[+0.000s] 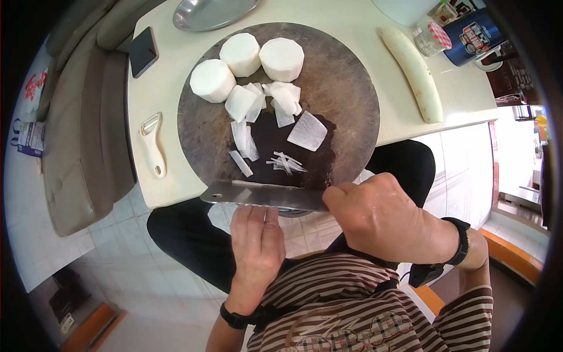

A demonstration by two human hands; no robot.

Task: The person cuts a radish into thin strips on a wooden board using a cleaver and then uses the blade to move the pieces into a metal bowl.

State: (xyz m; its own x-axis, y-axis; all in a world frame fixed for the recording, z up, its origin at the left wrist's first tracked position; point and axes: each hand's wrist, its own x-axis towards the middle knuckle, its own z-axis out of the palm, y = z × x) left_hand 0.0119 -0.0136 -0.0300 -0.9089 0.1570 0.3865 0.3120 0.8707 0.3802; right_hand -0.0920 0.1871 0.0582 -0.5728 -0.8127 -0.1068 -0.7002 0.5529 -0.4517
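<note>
My right hand (pixel 381 218) is closed around the handle of a cleaver (pixel 264 195), whose wide blade lies across the near edge of the round cutting board (pixel 196 135). My left hand (pixel 256 240) has its fingers stretched forward to the blade's near edge; their tips are partly hidden there. A thin white strip (pixel 258 184) lies along the blade's far side. Beyond it are a small heap of white radish shreds (pixel 286 163), a single flat slice (pixel 307 131) and several loose slices (pixel 245 104). Three thick peeled radish chunks (pixel 281 59) stand at the back of the board.
A white peeler (pixel 152 146) and a phone (pixel 143 51) lie left on the table (pixel 170 64). A metal dish (pixel 212 13) is at the back. On the right are a whole white radish (pixel 413 73), a jar (pixel 433 39) and a blue can (pixel 474 36). A sofa (pixel 88 135) stands left.
</note>
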